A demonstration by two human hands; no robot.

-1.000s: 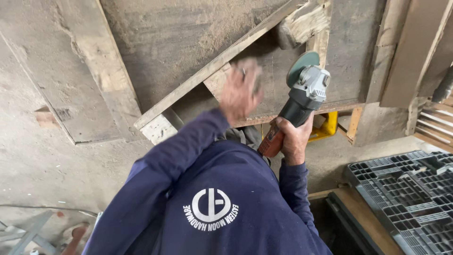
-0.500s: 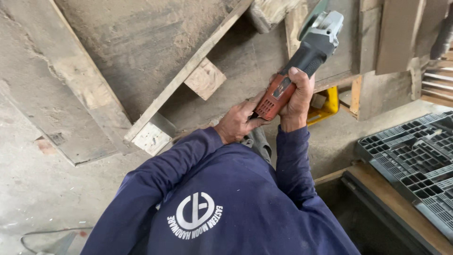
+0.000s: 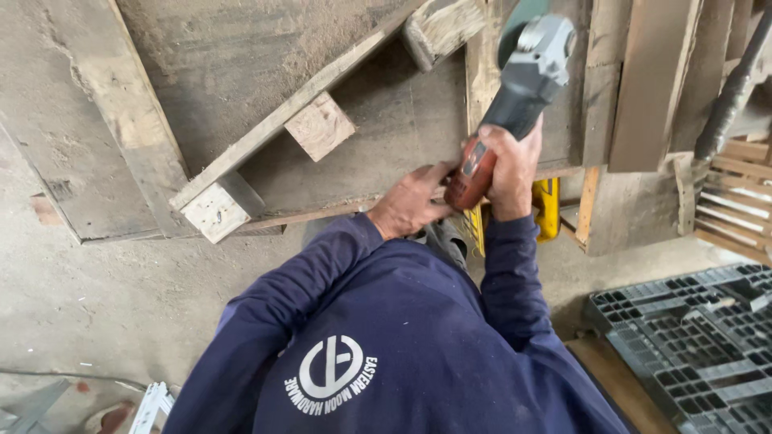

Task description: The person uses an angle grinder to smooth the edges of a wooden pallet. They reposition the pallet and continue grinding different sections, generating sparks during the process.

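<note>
Right hand (image 3: 508,165): fist closed round the angle grinder (image 3: 515,96) body; head and disc jut above the fist
Left hand (image 3: 412,202): fingers curled at the grinder's red tail end; just below the right hand
Behind: wooden pallet (image 3: 265,137)

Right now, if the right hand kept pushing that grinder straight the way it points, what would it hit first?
Most likely the upright wooden plank. The right hand aims the angle grinder up at it, with the disc already at the wood, though depth is hard to judge.
</note>
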